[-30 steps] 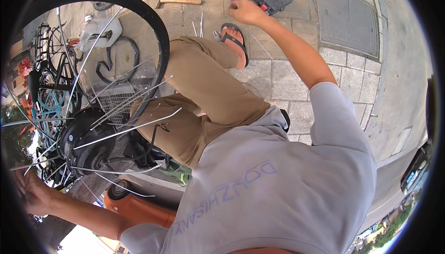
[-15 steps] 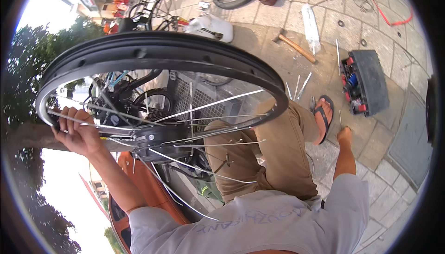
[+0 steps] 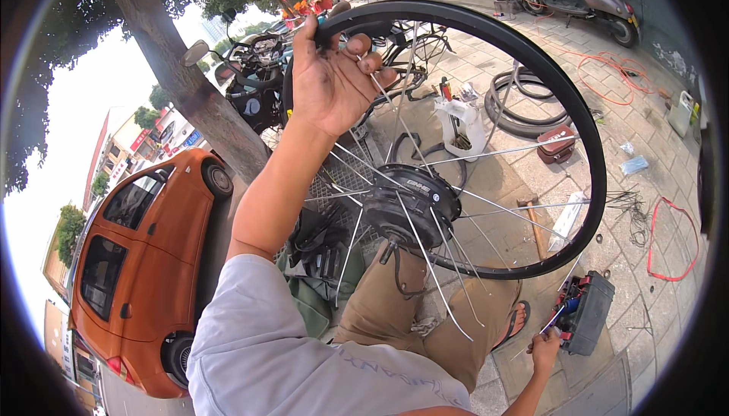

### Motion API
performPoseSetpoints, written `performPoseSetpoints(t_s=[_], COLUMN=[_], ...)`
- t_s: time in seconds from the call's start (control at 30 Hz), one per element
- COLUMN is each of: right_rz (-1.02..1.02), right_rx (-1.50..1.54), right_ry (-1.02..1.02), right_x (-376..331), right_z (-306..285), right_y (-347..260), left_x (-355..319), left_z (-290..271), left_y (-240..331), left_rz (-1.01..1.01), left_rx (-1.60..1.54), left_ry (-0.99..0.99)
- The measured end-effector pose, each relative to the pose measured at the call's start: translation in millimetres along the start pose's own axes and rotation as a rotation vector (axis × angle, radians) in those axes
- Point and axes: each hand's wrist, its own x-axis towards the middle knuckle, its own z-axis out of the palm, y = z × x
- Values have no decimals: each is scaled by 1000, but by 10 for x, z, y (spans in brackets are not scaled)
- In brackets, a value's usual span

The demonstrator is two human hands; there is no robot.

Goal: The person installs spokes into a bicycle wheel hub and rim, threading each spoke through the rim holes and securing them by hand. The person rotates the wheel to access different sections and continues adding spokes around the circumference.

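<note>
A black bicycle wheel rim (image 3: 591,123) stands tilted over my lap, with my left hand (image 3: 334,85) gripping its upper left edge, thumb and fingers curled around it. In its middle sits a black hub motor (image 3: 410,203) with a short axle and a dangling cable. Some silver spokes run from hub to rim; others splay loose toward me. Low at the right, my right hand (image 3: 544,346) is closed on a thin silver spoke (image 3: 556,317). It is beside a dark toolbox (image 3: 592,316) holding red and blue tools.
A wooden-handled hammer (image 3: 538,234) and a white plastic packet (image 3: 566,217) lie on the paving. Beyond are a brown bag (image 3: 557,145), black tyres (image 3: 510,116) and a white jug (image 3: 458,127). Parked bikes, a tree (image 3: 178,74) and an orange car (image 3: 144,264) are at the left.
My left hand and the wheel have moved right and tilted, showing the hub's face more. My right hand has picked up a spoke from the ground by the toolbox. The view has swung left.
</note>
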Motion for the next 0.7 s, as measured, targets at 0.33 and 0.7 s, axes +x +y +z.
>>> performPoseSetpoints(t_s=[0.33,0.7], right_rz=[-1417,-1276], right_rx=[517,98], right_ry=[-149,-404], right_x=[-1150,-1855], right_z=[-562,1736], right_y=[-5309,-7722], left_x=[-84,-134], left_z=[-56,-85], left_y=[90,176], left_rz=[-11,-19], left_rx=[-33,-88], left_ry=[-48,-72])
